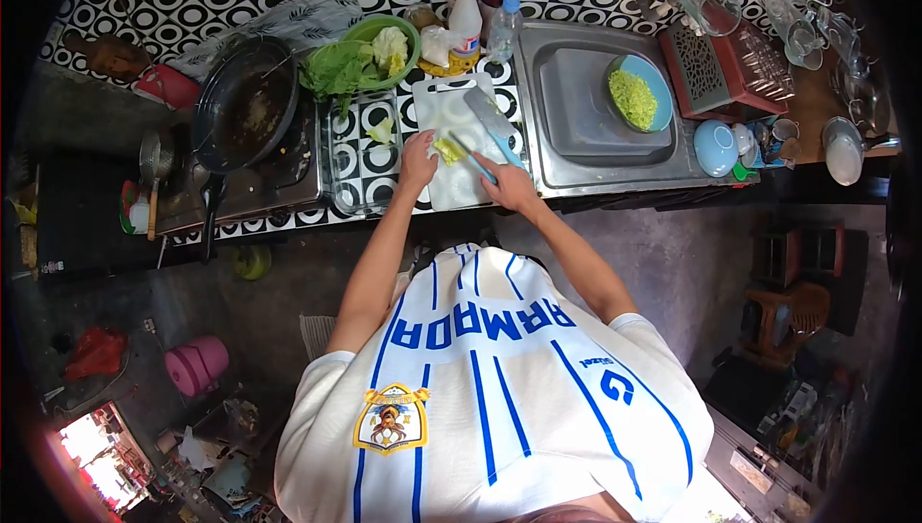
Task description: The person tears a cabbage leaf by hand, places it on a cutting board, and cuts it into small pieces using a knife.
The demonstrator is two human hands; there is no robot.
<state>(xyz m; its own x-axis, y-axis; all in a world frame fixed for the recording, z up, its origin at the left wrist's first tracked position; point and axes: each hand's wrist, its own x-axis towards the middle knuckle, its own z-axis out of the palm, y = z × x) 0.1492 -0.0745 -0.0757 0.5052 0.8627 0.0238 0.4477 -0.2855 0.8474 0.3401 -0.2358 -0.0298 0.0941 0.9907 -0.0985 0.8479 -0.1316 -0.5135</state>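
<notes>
My right hand (511, 187) is closed around the blue handle of a knife (462, 145), its narrow blade pointing up and left over a white cutting board (447, 194). Under the blade's tip lies a small pile of pale green leafy vegetable (448, 149). My left hand (419, 160) rests on the board's left edge, its curled fingers against the left side of that vegetable. A broad cleaver (490, 112) with a light blue handle lies across the board's right side, just beyond my right hand. A loose leaf (381, 131) lies left of the board.
A green basin (415, 48) of leafy vegetables stands behind the board, with bottles (465, 19) beside it. To the left, a dark wok (252, 105) sits on the stove. A blue bowl (661, 105) of chopped greens rests at the sink (567, 172) on the right.
</notes>
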